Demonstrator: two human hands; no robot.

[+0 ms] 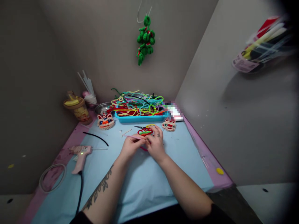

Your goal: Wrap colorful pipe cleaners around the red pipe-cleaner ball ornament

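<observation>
My left hand (131, 147) is closed in a pinch on a pale pink pipe cleaner (133, 136), whose free end points left. Close against it, my right hand (156, 145) has thumb and finger pinched at the same spot, where the pink strip ends between the fingertips. Just beyond the fingers lies a red-edged pipe-cleaner piece (145, 132) with coloured strands inside, partly hidden by my right hand. Small scissors (139, 127) with dark blades and a yellow handle lie behind it. Short pale scraps (126, 132) are left of them.
A blue tray (140, 118) heaped with pipe cleaners stands at the back, between two lion-like faces (106, 122) (168, 125). A pink glue gun (81, 152) with a black cord lies left, near a black pipe cleaner (96, 137). A cup (78, 112) and metal bowl (102, 108) stand behind.
</observation>
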